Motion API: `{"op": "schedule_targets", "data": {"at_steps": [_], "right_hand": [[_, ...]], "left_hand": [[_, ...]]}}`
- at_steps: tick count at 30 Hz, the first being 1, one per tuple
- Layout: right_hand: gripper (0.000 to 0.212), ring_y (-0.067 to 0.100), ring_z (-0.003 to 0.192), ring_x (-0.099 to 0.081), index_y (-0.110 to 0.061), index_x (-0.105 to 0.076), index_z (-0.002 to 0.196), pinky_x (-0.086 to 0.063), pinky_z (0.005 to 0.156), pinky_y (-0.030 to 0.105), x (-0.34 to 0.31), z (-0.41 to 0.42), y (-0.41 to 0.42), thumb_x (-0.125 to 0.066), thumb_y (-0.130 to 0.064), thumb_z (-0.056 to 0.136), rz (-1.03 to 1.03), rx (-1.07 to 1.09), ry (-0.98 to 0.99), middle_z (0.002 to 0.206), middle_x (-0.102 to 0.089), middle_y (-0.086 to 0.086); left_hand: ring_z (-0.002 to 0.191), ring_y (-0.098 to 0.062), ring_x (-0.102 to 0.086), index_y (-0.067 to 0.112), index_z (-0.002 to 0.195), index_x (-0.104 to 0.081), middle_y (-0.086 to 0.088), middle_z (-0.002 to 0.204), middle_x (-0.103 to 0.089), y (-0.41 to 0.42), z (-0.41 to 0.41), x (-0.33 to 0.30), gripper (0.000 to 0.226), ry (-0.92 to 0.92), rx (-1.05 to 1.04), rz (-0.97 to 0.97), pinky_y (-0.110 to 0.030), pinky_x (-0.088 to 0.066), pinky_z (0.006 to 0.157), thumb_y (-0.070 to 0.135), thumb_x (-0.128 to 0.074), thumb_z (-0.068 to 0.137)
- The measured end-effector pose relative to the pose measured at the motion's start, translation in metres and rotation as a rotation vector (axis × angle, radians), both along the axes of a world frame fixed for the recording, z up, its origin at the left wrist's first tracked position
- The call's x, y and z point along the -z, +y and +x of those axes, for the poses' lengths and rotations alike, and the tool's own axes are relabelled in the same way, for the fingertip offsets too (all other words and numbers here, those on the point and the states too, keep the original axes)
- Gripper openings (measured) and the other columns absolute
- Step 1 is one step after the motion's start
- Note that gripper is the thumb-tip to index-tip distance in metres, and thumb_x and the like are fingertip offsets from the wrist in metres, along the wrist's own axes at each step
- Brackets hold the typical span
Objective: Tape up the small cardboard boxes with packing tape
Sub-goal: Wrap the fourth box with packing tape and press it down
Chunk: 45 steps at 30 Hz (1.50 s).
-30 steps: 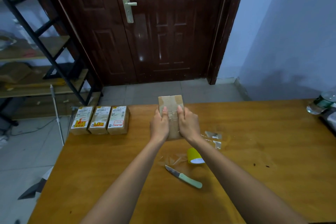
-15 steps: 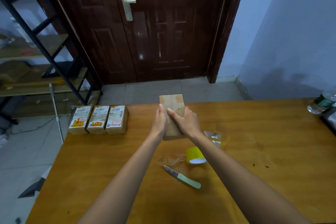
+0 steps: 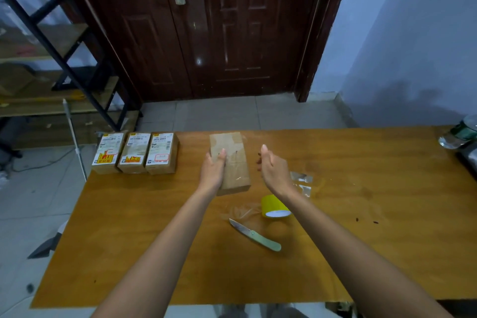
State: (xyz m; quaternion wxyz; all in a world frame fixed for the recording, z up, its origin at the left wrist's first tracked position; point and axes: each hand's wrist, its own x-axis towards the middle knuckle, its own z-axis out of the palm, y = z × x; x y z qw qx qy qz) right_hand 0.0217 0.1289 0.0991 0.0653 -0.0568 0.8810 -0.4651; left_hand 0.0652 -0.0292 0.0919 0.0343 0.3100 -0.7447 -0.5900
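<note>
- My left hand (image 3: pixel 213 171): flat on the near left part of the plain cardboard box (image 3: pixel 233 160), fingers straight and lying on its top face, not curled round it.
- My right hand (image 3: pixel 274 168): lifted off, just to the right of the box and apart from it, fingers straight and close together, thumb up, holding nothing.
- Plain cardboard box: lies flat on the wooden table (image 3: pixel 361 214), long side running away from me, between my two hands; clear tape shows across its top.
- Three labelled cardboard boxes (image 3: pixel 135 152): side by side in a touching row, well to the left of my left hand, near the table's far left edge.
- Yellow tape roll (image 3: pixel 275 206): on its side, just under my right wrist, nearer me than the box.
- Knife with pale green handle (image 3: pixel 254 234): flat on the table, nearer me than the roll, blade pointing left and away.
- Clear tape scraps (image 3: pixel 300 182): right of my right wrist.
- Water bottle (image 3: pixel 459 133): far right table edge, well apart from my right hand.
</note>
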Motion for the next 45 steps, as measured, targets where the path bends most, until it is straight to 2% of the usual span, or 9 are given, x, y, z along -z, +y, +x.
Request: {"op": "schedule_targets", "data": {"at_steps": [5,10,13,20,27,33,38,42,45], "right_hand": [[0.028,0.029,0.068,-0.060,-0.009,-0.060,0.076,-0.039,0.051,0.033,0.051,0.041,0.023,-0.052,-0.031,0.092,0.561,-0.391,0.091,0.072,-0.064,0.011],[0.014,0.030,0.094,-0.064,-0.013,-0.059,0.100,-0.034,0.062,0.031,0.095,0.092,0.025,-0.061,-0.020,0.089,0.940,-0.753,-0.032,0.108,-0.063,0.010],[0.030,0.032,0.101,-0.064,-0.007,-0.053,0.122,-0.034,0.060,0.032,0.110,0.103,0.029,-0.052,-0.006,0.091,1.021,-0.734,-0.042,0.120,-0.056,0.013],[0.032,0.036,0.100,-0.063,-0.006,-0.053,0.119,-0.036,0.064,0.036,0.108,0.102,0.038,-0.050,0.001,0.088,1.041,-0.911,0.031,0.118,-0.057,0.015],[0.019,0.031,0.089,-0.063,-0.018,-0.061,0.093,-0.034,0.059,0.029,0.057,0.042,0.052,-0.059,-0.036,0.085,0.794,-0.580,0.020,0.095,-0.066,0.005],[0.021,0.026,0.088,-0.061,-0.018,-0.062,0.093,-0.043,0.063,0.033,0.035,-0.005,0.063,-0.065,-0.033,0.077,0.710,-0.450,0.064,0.095,-0.063,0.001],[0.021,0.031,0.090,-0.063,-0.014,-0.065,0.092,-0.046,0.064,0.035,0.046,-0.034,0.086,-0.066,-0.032,0.081,0.640,-0.258,-0.003,0.096,-0.068,0.008],[0.034,0.034,0.083,-0.065,-0.010,-0.060,0.091,-0.039,0.057,0.031,0.063,-0.053,0.113,-0.056,-0.044,0.091,0.838,-0.129,-0.051,0.091,-0.068,0.012],[0.024,0.031,0.086,-0.065,-0.013,-0.062,0.097,-0.040,0.062,0.029,0.082,-0.055,0.136,-0.059,-0.036,0.092,0.955,-0.147,-0.216,0.096,-0.067,0.010]], "left_hand": [[0.105,-0.024,-0.058,0.016,0.134,-0.041,-0.004,0.121,-0.057,-0.030,0.013,0.023,0.051,-0.120,-0.108,0.031,-0.041,-0.051,0.087,0.053,-0.031,0.101],[0.112,-0.027,-0.057,0.012,0.138,-0.042,-0.004,0.122,-0.056,-0.038,0.018,0.035,0.054,-0.135,-0.117,0.025,-0.040,-0.049,0.091,0.050,-0.029,0.102],[0.102,-0.020,-0.054,0.011,0.139,-0.040,-0.005,0.123,-0.055,-0.036,0.022,0.038,0.053,-0.149,-0.107,0.026,-0.034,-0.045,0.080,0.048,-0.030,0.103],[0.099,-0.018,-0.053,0.012,0.142,-0.039,-0.007,0.127,-0.054,-0.042,0.029,0.047,0.052,-0.135,-0.131,0.048,-0.032,-0.043,0.077,0.047,-0.031,0.103],[0.090,-0.017,-0.058,0.015,0.141,-0.038,-0.003,0.114,-0.056,-0.051,0.025,0.049,0.051,-0.151,-0.154,0.072,-0.029,-0.046,0.062,0.048,-0.030,0.103],[0.106,-0.026,-0.058,0.015,0.142,-0.038,-0.009,0.126,-0.056,-0.043,0.019,0.053,0.054,-0.168,-0.150,0.060,-0.039,-0.050,0.081,0.050,-0.031,0.102],[0.100,-0.024,-0.057,0.015,0.141,-0.039,-0.007,0.121,-0.056,-0.042,0.014,0.055,0.052,-0.185,-0.142,0.054,-0.037,-0.048,0.076,0.049,-0.031,0.102],[0.110,-0.026,-0.057,0.013,0.142,-0.040,-0.007,0.129,-0.056,-0.047,0.016,0.058,0.056,-0.196,-0.145,0.054,-0.043,-0.050,0.091,0.051,-0.033,0.101],[0.117,-0.030,-0.056,0.013,0.143,-0.038,-0.010,0.134,-0.054,-0.053,0.019,0.061,0.061,-0.228,-0.154,0.068,-0.050,-0.047,0.099,0.055,-0.034,0.099]]}}
